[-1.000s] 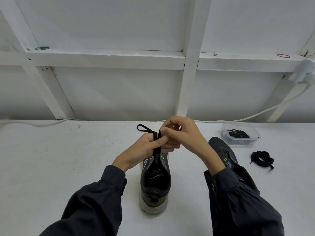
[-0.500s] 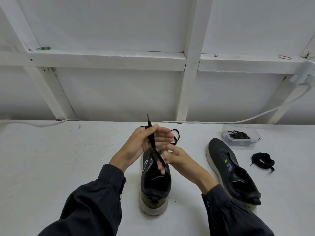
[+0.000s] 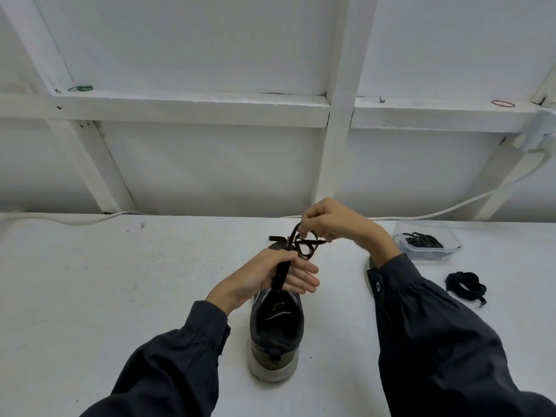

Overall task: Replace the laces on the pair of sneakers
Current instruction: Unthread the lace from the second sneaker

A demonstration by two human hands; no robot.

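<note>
Nearest on the white tabletop [image 3: 120, 296], one dark sneaker [image 3: 275, 335] stands upright at centre, heel toward the camera. Directly above its opening, the left hand [image 3: 264, 278] holds a strand of the black lace [image 3: 281, 273]. The thumb appears to press the strand against the nearly straight fingers, though the contact is partly hidden. Farther and to the right, the right hand [image 3: 334, 225] is raised, its fingertips pinching the looped upper part of the same lace. Only a sliver of the second sneaker [image 3: 369, 266] shows behind the right sleeve. To the right lies a loose lace bundle [image 3: 464, 285]. Beyond it is a clear container [image 3: 452, 248] holding more black laces.
</note>
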